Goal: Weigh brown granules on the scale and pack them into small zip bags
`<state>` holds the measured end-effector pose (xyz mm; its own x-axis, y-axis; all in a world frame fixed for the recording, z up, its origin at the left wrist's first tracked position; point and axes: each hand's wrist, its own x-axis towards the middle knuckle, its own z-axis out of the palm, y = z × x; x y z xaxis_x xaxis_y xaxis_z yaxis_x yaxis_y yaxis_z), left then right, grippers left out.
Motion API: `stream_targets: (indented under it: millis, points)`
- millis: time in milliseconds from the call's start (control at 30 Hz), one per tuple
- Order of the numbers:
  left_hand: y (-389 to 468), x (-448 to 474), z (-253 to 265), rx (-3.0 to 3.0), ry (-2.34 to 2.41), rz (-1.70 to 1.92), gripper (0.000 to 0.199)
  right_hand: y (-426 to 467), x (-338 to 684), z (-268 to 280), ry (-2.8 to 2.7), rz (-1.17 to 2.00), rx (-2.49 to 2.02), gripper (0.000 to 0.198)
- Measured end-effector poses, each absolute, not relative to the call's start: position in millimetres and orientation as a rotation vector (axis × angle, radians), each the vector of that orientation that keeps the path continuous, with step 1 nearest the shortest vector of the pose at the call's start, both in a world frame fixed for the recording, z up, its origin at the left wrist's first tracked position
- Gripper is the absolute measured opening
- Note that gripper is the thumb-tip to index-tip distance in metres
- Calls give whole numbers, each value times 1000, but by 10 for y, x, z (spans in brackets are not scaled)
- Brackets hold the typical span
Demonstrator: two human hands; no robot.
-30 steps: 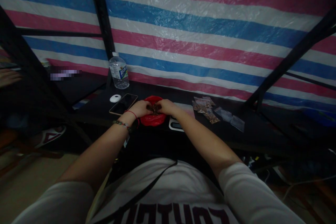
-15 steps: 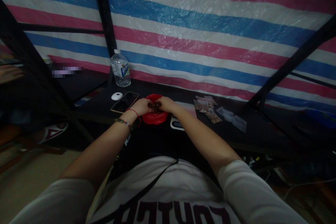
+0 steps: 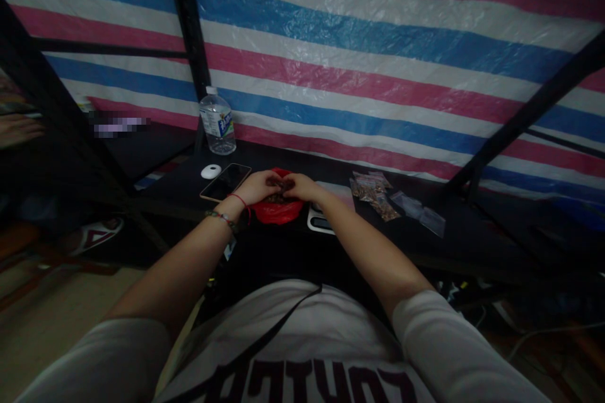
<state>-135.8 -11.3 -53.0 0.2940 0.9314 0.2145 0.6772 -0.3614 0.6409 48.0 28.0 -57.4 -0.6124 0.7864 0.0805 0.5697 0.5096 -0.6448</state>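
A red plastic bag lies spread open on the black table, with small brown pieces inside it. Over its left side, my left hand has its fingers closed on some of these pieces. My right hand meets it from the right, its fingers also bent around brown pieces. The fingertips of both hands nearly touch, and a dark brown clump shows between them. What exactly each finger grips is too small and dim to make out. A white digital scale sits partly under my right wrist.
Left of the bag are a phone, a white oval case and a clear bottle. Filled small bags and flat clear bags lie to the right. Black metal posts frame the table; another person's hand shows far left.
Both hands have lifted slightly within the bag and drawn closer together, with the brown clump now raised between the fingers. The things on the table stay where they were.
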Motion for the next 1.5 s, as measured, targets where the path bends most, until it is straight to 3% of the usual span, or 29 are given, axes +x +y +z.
stream_targets:
  millis: [233, 333, 433, 833, 1300, 1500]
  points:
    - [-155, -1359, -423, 2141, 1274, 986, 37, 235, 479, -637, -1906, 1275, -934, 54]
    - [-189, -1351, -381, 2185, 1237, 984, 38, 185, 464, -607, -1921, 1323, -846, 50]
    - [-214, -1343, -360, 2219, 1242, 1003, 38, 159, 463, -597, -1988, 1276, -846, 42]
    - [-174, -1354, -400, 2299, 1266, 1076, 34, 183, 507, -601, -2026, 965, -1022, 42]
    - [-172, -1295, -430, 2376, 1093, 1162, 32, 163, 443, -634, -2023, 1003, -945, 41]
    - [-169, -1367, -405, 2293, 1089, 1279, 33, 146, 491, -536, -2019, 826, -1047, 42]
